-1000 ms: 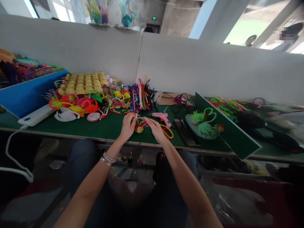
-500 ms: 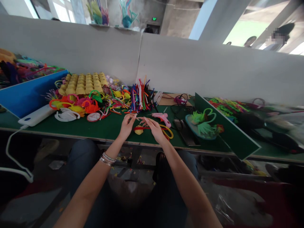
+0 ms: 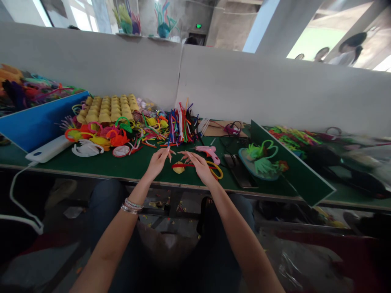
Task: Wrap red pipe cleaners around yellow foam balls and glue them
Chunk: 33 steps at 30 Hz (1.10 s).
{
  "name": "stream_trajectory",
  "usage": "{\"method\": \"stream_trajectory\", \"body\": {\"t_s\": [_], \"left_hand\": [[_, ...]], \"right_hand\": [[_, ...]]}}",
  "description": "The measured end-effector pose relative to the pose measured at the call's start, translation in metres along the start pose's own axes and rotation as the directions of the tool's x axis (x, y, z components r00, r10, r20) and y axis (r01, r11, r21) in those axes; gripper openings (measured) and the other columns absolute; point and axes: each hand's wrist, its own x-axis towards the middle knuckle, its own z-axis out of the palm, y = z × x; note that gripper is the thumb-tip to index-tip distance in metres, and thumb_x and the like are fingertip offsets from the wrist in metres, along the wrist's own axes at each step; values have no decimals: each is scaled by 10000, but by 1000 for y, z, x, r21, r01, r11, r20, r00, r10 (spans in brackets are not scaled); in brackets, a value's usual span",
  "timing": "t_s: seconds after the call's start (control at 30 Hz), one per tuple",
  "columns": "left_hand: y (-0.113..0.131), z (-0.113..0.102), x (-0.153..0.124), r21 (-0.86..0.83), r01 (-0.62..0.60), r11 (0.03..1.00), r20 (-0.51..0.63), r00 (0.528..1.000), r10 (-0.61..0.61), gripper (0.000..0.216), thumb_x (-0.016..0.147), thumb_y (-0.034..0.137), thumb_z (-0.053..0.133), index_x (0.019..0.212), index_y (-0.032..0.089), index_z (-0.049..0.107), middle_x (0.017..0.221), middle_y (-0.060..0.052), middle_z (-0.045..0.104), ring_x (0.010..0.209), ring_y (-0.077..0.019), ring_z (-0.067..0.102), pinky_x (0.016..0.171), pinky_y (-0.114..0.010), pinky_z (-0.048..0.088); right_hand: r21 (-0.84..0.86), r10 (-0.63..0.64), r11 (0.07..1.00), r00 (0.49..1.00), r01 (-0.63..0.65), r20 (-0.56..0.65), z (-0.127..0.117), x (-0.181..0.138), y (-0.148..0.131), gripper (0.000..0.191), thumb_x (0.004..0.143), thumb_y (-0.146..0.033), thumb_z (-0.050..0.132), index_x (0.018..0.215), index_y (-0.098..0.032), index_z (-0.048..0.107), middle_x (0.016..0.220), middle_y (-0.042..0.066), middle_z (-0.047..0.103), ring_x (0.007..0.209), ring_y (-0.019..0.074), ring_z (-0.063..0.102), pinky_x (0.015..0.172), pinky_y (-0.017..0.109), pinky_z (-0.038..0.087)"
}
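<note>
My left hand (image 3: 159, 161) hovers over the green table, its fingers stretched out and apart, with nothing visible in them. To its right, my right hand (image 3: 198, 163) has its fingers spread, fingertips pointing at the left ones across a small gap. Beneath and between them lies a small yellow cup-like piece (image 3: 178, 169), with a red strip (image 3: 187, 165) running across it under my right hand. A yellow loop (image 3: 220, 172) shows beside my right wrist; whether it joins the red strip is hidden. Just beyond my right hand rests a pink glue gun (image 3: 211, 153).
Bundled pipe cleaners (image 3: 182, 124) stand at the back. On the left are a yellow egg tray (image 3: 106, 108), colourful fuzzy pieces (image 3: 117, 137) and a white power strip (image 3: 50, 148). A phone (image 3: 240, 171), a dish of green fuzzy shapes (image 3: 259, 169) and a green divider (image 3: 293, 171) are right.
My hands have come apart: the left moved left and slightly towards me, its fingers opening out. My right hand stays nearly in place, with fingers more spread. The things on the table have not moved.
</note>
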Motion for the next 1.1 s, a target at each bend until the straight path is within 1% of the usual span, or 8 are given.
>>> {"method": "stream_trajectory", "body": {"t_s": [0.17, 0.27, 0.37, 0.47, 0.57, 0.77, 0.97, 1.1], "left_hand": [[-1, -1, 0, 0, -62, 998, -26, 998, 62, 349, 802, 507, 513, 741, 192, 652, 870, -41, 650, 863, -167, 587, 819, -305, 449], [-2, -1, 0, 11, -104, 995, -59, 993, 104, 341, 821, 482, 498, 746, 196, 668, 909, -50, 655, 928, -178, 582, 822, -302, 453], [-4, -1, 1, -35, -59, 998, -87, 995, 56, 293, 798, 458, 547, 901, 204, 651, 990, -52, 650, 831, -156, 600, 749, -283, 472], [-5, -1, 2, -97, 29, 995, -49, 998, -34, 324, 807, 456, 533, 986, 196, 606, 1031, -59, 647, 755, -132, 605, 706, -269, 476], [-1, -2, -1, -96, 64, 993, 69, 996, -58, 343, 812, 466, 522, 1014, 197, 587, 1034, -66, 643, 842, -154, 618, 759, -289, 479], [7, -1, -15, 134, -4, 991, 333, 942, -41, 640, 616, 463, 734, 1171, 231, 517, 1151, -96, 594, 1045, -230, 568, 886, -370, 446], [11, 1, -21, 391, -121, 912, 392, 919, -46, 770, 522, 545, 756, 1195, 253, 522, 1163, -77, 593, 1100, -294, 495, 944, -435, 369], [13, 2, -20, 465, -118, 878, 392, 916, -84, 728, 580, 561, 716, 1202, 240, 519, 1073, -59, 623, 1039, -271, 513, 918, -405, 367]], "right_hand": [[4, -4, 1000, 1000, 4, -4, -1, 0, 3, 436, 817, -544, 491, 1044, -222, 677, 1053, 27, 679, 957, 171, 610, 899, 317, 462], [0, -10, 1000, 1000, 10, 2, -1, 0, 4, 425, 822, -537, 488, 1052, -232, 675, 1061, 24, 678, 952, 172, 612, 896, 322, 464], [-9, -13, 1000, 1000, 13, 9, -2, 1, 4, 420, 829, -530, 483, 1055, -233, 675, 1066, 26, 676, 948, 173, 613, 880, 317, 469], [-2, -19, 1000, 1000, 19, 6, -2, 0, 4, 416, 832, -524, 482, 1051, -228, 675, 1058, 27, 675, 949, 172, 611, 882, 315, 465], [3, -16, 1000, 1000, 16, -13, -1, 1, 4, 418, 820, -533, 493, 1031, -223, 677, 999, 28, 683, 923, 171, 612, 869, 316, 471], [2, -36, 999, 998, 37, -43, -1, 0, -1, 395, 821, -509, 499, 1019, -204, 653, 917, 35, 668, 871, 162, 606, 805, 292, 489], [-129, -102, 987, 993, 94, -53, -3, -4, -7, 322, 860, -426, 460, 1009, -184, 611, 902, 42, 645, 817, 151, 601, 769, 287, 489], [-399, -198, 903, 979, 161, -54, -4, -6, -8, 259, 875, -371, 445, 972, -183, 594, 907, 63, 638, 815, 171, 595, 721, 298, 480]]}}
